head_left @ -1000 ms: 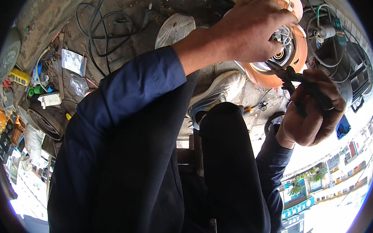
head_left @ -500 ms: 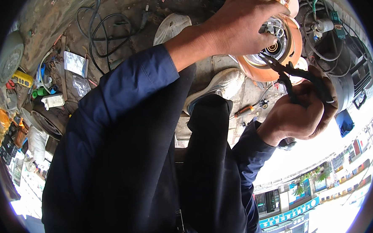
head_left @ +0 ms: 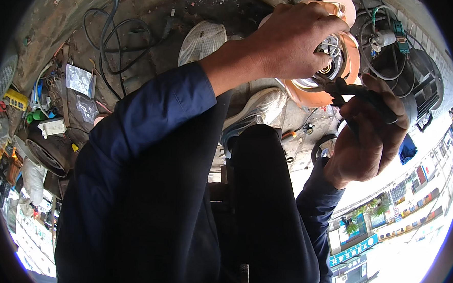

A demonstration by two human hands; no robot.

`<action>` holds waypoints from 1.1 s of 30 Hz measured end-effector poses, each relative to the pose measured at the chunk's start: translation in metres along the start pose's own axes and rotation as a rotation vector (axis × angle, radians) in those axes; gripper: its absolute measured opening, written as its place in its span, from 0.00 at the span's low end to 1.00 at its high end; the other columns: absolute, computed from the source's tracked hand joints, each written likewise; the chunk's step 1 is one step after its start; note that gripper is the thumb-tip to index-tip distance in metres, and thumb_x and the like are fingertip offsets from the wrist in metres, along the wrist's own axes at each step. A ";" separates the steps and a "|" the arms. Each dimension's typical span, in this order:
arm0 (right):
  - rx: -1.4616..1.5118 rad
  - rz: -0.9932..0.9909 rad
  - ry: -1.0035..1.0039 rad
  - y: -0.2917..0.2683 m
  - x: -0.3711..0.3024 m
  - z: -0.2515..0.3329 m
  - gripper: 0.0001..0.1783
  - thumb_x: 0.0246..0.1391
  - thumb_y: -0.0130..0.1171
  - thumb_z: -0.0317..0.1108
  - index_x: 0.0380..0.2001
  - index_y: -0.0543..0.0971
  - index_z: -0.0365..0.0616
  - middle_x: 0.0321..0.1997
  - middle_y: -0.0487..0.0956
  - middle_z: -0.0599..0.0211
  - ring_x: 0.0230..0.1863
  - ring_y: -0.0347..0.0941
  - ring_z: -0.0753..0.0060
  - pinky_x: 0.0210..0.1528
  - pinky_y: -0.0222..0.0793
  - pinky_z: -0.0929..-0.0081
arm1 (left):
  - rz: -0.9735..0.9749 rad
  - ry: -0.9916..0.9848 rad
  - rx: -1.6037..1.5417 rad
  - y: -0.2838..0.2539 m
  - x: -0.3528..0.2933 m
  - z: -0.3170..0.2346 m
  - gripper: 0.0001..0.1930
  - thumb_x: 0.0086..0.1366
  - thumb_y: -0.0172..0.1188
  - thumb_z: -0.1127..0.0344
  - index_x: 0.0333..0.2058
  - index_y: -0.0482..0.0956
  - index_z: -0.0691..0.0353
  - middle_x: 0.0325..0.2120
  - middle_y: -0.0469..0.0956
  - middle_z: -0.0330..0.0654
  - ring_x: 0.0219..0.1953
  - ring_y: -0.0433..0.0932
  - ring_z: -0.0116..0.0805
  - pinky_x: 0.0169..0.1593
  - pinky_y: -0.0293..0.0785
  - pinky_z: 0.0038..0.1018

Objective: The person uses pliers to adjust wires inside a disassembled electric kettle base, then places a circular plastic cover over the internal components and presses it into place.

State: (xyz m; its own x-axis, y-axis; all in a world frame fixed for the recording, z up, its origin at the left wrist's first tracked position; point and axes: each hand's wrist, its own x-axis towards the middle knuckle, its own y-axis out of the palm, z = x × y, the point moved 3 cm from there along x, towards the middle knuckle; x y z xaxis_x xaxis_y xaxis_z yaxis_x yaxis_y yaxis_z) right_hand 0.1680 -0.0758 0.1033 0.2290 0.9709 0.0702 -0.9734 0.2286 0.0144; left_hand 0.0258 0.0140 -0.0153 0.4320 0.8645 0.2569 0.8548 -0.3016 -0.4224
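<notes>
- Dark-trousered knees [head_left: 257, 143] nearest.
- R hand [head_left: 367, 141] wrapped firmly round dark-handled pliers [head_left: 364, 94], tips at orange round motor [head_left: 313, 97].
- L hand [head_left: 293, 42] over motor, thumb & fingers bent nr pale wires [head_left: 334, 46]; can't tell if pinching any.
- Motor's on grd past knees, R of white shoe [head_left: 263, 106].
- Blk cable [head_left: 121, 46] loops far L.

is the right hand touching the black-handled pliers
Touching. The head view shows the right hand gripping the black-handled pliers, with a dark handle lying directly against its curled grip.
</notes>
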 end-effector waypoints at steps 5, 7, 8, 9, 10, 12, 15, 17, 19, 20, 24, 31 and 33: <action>0.017 0.167 0.009 -0.006 0.012 0.003 0.20 0.64 0.54 0.20 0.59 0.76 0.31 0.57 0.83 0.29 0.34 0.80 0.69 0.37 0.78 0.75 | 0.003 0.000 0.039 0.001 -0.001 -0.001 0.29 0.60 0.70 0.62 0.62 0.82 0.57 0.62 0.82 0.47 0.63 0.82 0.48 0.66 0.77 0.55; -0.014 0.194 0.017 -0.008 0.014 0.004 0.19 0.64 0.54 0.20 0.58 0.76 0.31 0.56 0.83 0.30 0.34 0.78 0.70 0.37 0.76 0.76 | 0.015 -0.002 0.032 0.000 -0.001 -0.002 0.29 0.60 0.70 0.63 0.62 0.82 0.57 0.61 0.83 0.48 0.62 0.83 0.48 0.66 0.77 0.54; -0.019 0.209 0.022 -0.009 0.015 0.004 0.19 0.64 0.54 0.21 0.57 0.76 0.31 0.56 0.83 0.30 0.34 0.78 0.71 0.37 0.76 0.76 | 0.021 -0.003 0.029 -0.002 0.000 -0.002 0.29 0.60 0.70 0.63 0.62 0.82 0.56 0.60 0.83 0.48 0.62 0.83 0.48 0.66 0.77 0.54; -0.003 0.225 0.028 -0.009 0.017 0.003 0.18 0.64 0.54 0.21 0.57 0.76 0.31 0.56 0.83 0.30 0.34 0.78 0.71 0.37 0.76 0.76 | 0.062 -0.005 -0.040 -0.003 0.000 -0.001 0.31 0.61 0.69 0.66 0.64 0.79 0.61 0.62 0.78 0.54 0.65 0.78 0.53 0.69 0.72 0.52; 0.025 0.240 0.042 -0.009 0.018 0.002 0.18 0.64 0.54 0.21 0.57 0.76 0.30 0.55 0.83 0.30 0.34 0.77 0.71 0.37 0.76 0.76 | 0.104 -0.008 -0.109 -0.006 0.002 0.001 0.32 0.61 0.68 0.69 0.66 0.75 0.66 0.65 0.74 0.60 0.69 0.73 0.59 0.72 0.68 0.51; 0.013 0.251 0.028 -0.008 0.020 0.001 0.18 0.64 0.53 0.21 0.56 0.77 0.30 0.55 0.83 0.31 0.33 0.77 0.72 0.37 0.76 0.76 | 0.157 -0.019 -0.189 -0.009 0.004 0.001 0.34 0.62 0.67 0.72 0.68 0.71 0.71 0.68 0.69 0.66 0.73 0.68 0.64 0.75 0.63 0.49; 0.015 0.278 0.031 -0.006 0.022 0.000 0.17 0.64 0.53 0.21 0.55 0.77 0.30 0.55 0.83 0.31 0.32 0.77 0.72 0.37 0.76 0.76 | 0.177 -0.033 -0.209 -0.011 0.005 -0.001 0.35 0.62 0.67 0.72 0.68 0.71 0.71 0.69 0.67 0.66 0.73 0.66 0.64 0.75 0.62 0.50; 0.017 0.299 0.030 -0.006 0.023 0.001 0.16 0.64 0.53 0.21 0.54 0.77 0.29 0.54 0.83 0.32 0.32 0.77 0.73 0.37 0.76 0.76 | 0.171 -0.024 -0.202 -0.012 0.006 -0.002 0.34 0.62 0.67 0.72 0.68 0.71 0.71 0.69 0.68 0.66 0.73 0.67 0.64 0.75 0.62 0.50; 0.023 0.316 0.035 -0.005 0.024 0.001 0.15 0.64 0.54 0.21 0.53 0.77 0.29 0.54 0.84 0.32 0.31 0.76 0.73 0.37 0.76 0.77 | 0.172 -0.035 -0.194 -0.012 0.006 -0.003 0.34 0.62 0.67 0.72 0.68 0.71 0.71 0.69 0.68 0.66 0.73 0.67 0.64 0.75 0.62 0.50; 0.015 0.324 0.032 -0.004 0.025 0.001 0.15 0.64 0.54 0.22 0.52 0.77 0.29 0.54 0.84 0.32 0.32 0.76 0.73 0.37 0.76 0.77 | 0.172 -0.040 -0.189 -0.013 0.006 -0.003 0.34 0.62 0.67 0.72 0.67 0.71 0.71 0.69 0.68 0.66 0.73 0.67 0.65 0.75 0.62 0.50; 0.003 0.321 0.047 -0.003 0.025 0.002 0.15 0.64 0.55 0.23 0.52 0.77 0.29 0.53 0.84 0.34 0.31 0.76 0.74 0.37 0.76 0.77 | 0.173 -0.041 -0.194 -0.014 0.006 -0.003 0.33 0.62 0.66 0.72 0.67 0.72 0.71 0.69 0.69 0.66 0.72 0.68 0.65 0.75 0.63 0.50; 0.000 0.337 0.037 -0.002 0.027 0.001 0.14 0.64 0.55 0.23 0.52 0.78 0.29 0.53 0.84 0.34 0.31 0.76 0.74 0.37 0.75 0.77 | 0.185 -0.036 -0.180 -0.014 0.005 -0.003 0.33 0.64 0.66 0.71 0.68 0.71 0.71 0.69 0.68 0.66 0.72 0.68 0.64 0.74 0.62 0.51; -0.003 0.345 0.037 -0.002 0.027 0.002 0.14 0.64 0.55 0.23 0.51 0.78 0.29 0.53 0.84 0.34 0.31 0.76 0.74 0.37 0.75 0.77 | 0.186 -0.042 -0.154 -0.013 0.005 -0.003 0.34 0.65 0.66 0.71 0.69 0.70 0.70 0.69 0.68 0.65 0.73 0.68 0.63 0.74 0.62 0.51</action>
State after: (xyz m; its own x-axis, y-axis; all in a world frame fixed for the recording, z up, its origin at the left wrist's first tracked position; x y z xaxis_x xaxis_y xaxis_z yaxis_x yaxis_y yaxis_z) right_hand 0.1760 -0.0497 0.1068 -0.1141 0.9929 0.0345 -0.9935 -0.1139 -0.0065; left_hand 0.0178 0.0210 -0.0062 0.5766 0.8033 0.1492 0.7966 -0.5122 -0.3210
